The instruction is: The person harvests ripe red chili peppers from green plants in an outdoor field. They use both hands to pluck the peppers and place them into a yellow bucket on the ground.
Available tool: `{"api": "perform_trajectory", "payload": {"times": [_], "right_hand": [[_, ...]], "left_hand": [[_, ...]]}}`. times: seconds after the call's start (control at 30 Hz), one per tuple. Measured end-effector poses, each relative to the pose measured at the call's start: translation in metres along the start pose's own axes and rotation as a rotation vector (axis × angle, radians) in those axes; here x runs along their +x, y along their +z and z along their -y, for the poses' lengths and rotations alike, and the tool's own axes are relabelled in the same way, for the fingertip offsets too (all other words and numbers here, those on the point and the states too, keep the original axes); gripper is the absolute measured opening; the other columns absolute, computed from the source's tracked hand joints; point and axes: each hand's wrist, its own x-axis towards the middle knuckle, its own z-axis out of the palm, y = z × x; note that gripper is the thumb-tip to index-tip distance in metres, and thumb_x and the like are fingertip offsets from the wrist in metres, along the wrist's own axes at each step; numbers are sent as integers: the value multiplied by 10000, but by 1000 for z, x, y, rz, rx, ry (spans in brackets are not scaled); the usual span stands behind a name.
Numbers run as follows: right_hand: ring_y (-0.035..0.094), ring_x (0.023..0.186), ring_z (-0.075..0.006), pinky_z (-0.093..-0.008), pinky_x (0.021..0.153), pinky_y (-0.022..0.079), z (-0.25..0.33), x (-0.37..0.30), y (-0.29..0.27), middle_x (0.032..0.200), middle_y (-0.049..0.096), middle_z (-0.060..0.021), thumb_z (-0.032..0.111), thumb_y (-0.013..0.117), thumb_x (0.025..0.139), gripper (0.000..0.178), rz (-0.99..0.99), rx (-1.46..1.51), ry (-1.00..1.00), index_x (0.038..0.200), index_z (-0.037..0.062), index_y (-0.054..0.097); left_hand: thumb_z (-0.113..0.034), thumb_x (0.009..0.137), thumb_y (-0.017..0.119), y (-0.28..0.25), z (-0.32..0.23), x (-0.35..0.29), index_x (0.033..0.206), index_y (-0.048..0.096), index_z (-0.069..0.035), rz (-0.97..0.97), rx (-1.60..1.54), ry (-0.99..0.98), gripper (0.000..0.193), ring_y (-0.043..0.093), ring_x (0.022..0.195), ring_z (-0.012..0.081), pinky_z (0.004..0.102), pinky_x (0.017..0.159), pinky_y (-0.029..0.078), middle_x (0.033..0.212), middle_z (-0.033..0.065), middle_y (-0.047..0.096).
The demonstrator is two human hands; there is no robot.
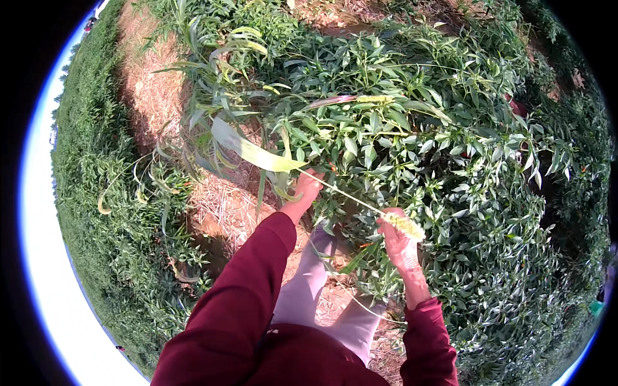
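Observation:
My left hand is closed among the stems at the left edge of a leafy pepper plant. A broad grass blade hangs in front of its fingers and hides what they hold. To the right, my right hand is curled closed at the near side of the same plants. A pale, fluffy grass seed head on a long thin stem crosses over its fingers, so I cannot make out what lies inside them. Small red peppers show between the two hands.
Tall seeding grass rises ahead and to the left of my hands. A straw-covered path runs between the crop rows. Another dense green row stands at the left, and thick pepper foliage fills the right side.

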Motion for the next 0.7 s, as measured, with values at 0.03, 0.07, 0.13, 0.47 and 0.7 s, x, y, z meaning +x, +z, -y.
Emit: {"api": "perform_trajectory", "payload": {"times": [0.03, 0.07, 0.13, 0.47, 0.7], "right_hand": [[545, 671, -97, -234, 625, 444, 5, 9, 2, 829, 591, -52, 114, 473, 881, 189, 0, -61, 93, 1013, -3, 543], [545, 670, -97, -233, 625, 444, 18, 14, 15, 824, 592, -52, 112, 474, 879, 191, 8, 24, 147, 1012, -6, 541], [546, 661, -99, -232, 617, 448, 3, 13, 5, 798, 595, -52, 108, 473, 877, 186, -48, 10, 212, 998, -15, 542], [587, 689, -105, -236, 641, 479, -16, -33, 53, 775, 628, -65, 58, 471, 849, 169, -18, 15, 385, 948, -4, 594], [574, 647, -93, -228, 595, 471, -9, -32, 58, 777, 623, -65, 67, 448, 852, 198, -20, -24, 422, 978, -8, 580]], "left_hand": [[-173, 838, 571, 19, 3, 3, 938, 617, -59, -17, 251, -12, 158, 551, 634, 130, 270, 565, 477, 768, 22, 597], [-169, 834, 579, 9, 15, 18, 935, 622, -64, -47, 207, 23, 151, 550, 636, 135, 277, 568, 474, 763, 23, 596], [-157, 832, 587, 70, 14, 19, 899, 621, -34, 21, -45, 50, 144, 560, 654, 151, 308, 580, 473, 764, 44, 601], [-58, 810, 550, 22, 46, 61, 838, 577, 15, -143, -243, 76, 83, 537, 590, 127, 241, 532, 406, 715, 32, 571], [-259, 863, 556, 12, 51, 77, 841, 552, -88, 92, -418, 6, 172, 591, 648, 157, 321, 549, 501, 731, 14, 572]]}}
